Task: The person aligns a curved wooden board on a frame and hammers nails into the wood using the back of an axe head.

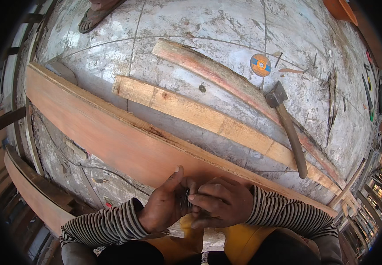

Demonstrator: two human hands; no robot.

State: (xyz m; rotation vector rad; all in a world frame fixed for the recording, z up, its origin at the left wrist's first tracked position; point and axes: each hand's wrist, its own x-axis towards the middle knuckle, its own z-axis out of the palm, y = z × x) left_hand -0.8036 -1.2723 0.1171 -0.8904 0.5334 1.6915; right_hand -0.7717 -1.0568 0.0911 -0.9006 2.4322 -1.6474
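Several thin nails [185,198] lie in the curled fingers of my left hand [164,203], whose thumb points up. My right hand [226,201] is against it, fingers bent in and touching around the nails; whether it pinches one is hidden. Just beyond both hands a long, reddish-brown board [111,137] stands on its edge, running from far left to near right. A hammer [288,126] with a wooden handle rests across two timbers to the right of my hands.
Past the board lie a pale wooden batten [191,110] and a rough-edged plank [217,73]. An orange and blue cutting disc [260,65] is on the stained floor. A cable [111,171] runs at left. Someone's sandalled foot [94,17] shows at the top.
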